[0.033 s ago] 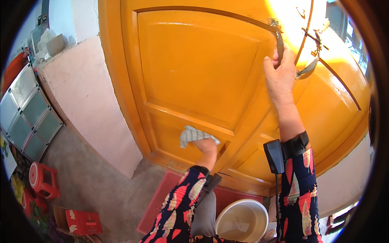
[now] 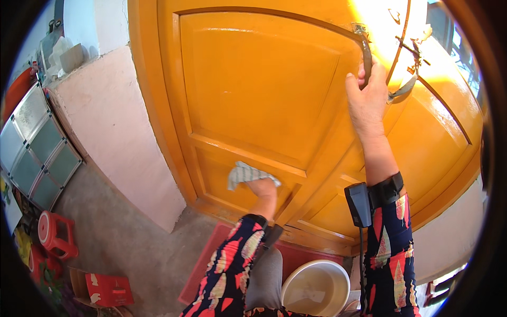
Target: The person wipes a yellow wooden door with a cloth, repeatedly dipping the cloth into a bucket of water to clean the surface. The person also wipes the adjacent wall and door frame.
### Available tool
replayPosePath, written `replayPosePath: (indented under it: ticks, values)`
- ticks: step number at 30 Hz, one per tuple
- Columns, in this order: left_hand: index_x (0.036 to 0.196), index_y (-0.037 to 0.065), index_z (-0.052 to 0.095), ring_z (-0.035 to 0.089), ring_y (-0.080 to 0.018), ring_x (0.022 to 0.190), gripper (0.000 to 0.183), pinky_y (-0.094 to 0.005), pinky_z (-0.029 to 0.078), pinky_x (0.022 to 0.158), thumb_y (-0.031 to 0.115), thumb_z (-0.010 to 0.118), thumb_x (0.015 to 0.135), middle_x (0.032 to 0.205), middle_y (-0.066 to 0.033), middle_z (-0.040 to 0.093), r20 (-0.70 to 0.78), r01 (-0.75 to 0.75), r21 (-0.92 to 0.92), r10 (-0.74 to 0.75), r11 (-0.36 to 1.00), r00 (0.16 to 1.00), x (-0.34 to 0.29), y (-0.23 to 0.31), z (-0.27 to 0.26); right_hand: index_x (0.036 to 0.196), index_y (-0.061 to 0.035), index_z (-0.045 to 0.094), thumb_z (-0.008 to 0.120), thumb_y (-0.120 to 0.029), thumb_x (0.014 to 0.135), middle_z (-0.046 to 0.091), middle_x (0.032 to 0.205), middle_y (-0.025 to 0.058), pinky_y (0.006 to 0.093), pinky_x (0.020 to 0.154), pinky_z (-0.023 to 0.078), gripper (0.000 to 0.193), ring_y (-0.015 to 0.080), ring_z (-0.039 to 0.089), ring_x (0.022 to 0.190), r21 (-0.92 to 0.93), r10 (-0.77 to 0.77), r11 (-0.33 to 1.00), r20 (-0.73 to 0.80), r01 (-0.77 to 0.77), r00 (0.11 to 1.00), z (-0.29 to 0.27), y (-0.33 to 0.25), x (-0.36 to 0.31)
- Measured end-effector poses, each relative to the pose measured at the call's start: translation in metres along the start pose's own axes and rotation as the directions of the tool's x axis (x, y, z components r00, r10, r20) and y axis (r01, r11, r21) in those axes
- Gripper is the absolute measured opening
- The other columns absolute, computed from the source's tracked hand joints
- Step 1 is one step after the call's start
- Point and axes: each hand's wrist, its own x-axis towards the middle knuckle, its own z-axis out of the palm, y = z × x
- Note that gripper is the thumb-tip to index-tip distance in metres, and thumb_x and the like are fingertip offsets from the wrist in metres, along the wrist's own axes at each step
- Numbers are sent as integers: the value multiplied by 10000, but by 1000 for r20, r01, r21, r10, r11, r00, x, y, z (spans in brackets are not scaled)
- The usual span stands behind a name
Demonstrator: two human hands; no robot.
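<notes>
A glossy orange-yellow double door (image 2: pixel 253 84) with raised panels fills the middle of the view. My left hand (image 2: pixel 262 188) is low on the left leaf, pressing a pale grey striped cloth (image 2: pixel 244 173) against the lower panel; its fingers are mostly hidden by the cloth. Higher up, my right hand (image 2: pixel 368 95) is wrapped round the curved metal door handle (image 2: pixel 365 47) of the same leaf. A second metal handle (image 2: pixel 404 90) sits on the right leaf, just beside that hand.
A cream basin (image 2: pixel 346 285) of cloudy water stands on a red mat (image 2: pixel 203 264) below the door. Red plastic stools (image 2: pixel 55 235) and a red carton (image 2: pixel 108 290) are on the concrete floor at left. A pinkish wall block (image 2: pixel 111 121) borders the door frame.
My left hand has slid slightly left across the lower panel with the cloth. The right hand stays on the handle.
</notes>
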Motion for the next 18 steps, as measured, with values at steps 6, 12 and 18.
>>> replayPosePath:
  ticks: [6, 12, 18]
  values:
    - [1304, 31, 379, 410, -291, 1124, 374, -403, 309, 998, 211, 441, 982, 1291, -126, 401, -63, 235, -55, -238, 970, 969, 52, -96, 1, 1000, -22, 541, 650, -103, 796, 504, 839, 28, 296, 663, 461, 245, 141, 487, 692, -68, -46, 997, -59, 42, 997, -2, 0, 4]
    - [1184, 59, 384, 391, -275, 1008, 265, -395, 295, 902, 216, 433, 976, 1166, -106, 385, -28, 399, -190, -411, 897, 911, 68, -155, 10, 845, -50, 513, 641, -181, 806, 507, 729, -12, 261, 616, 443, 187, 96, 471, 622, -181, -152, 976, -181, 119, 972, -4, -1, 15]
    - [1064, 87, 390, 372, -260, 892, 168, -388, 280, 805, 221, 425, 969, 1042, -86, 368, 45, 558, -303, -573, 773, 818, 46, -198, 25, 862, -51, 633, 655, -216, 863, 597, 785, -10, 241, 737, 454, 167, 57, 528, 717, -445, -269, 879, -162, 173, 949, -16, 0, 23]
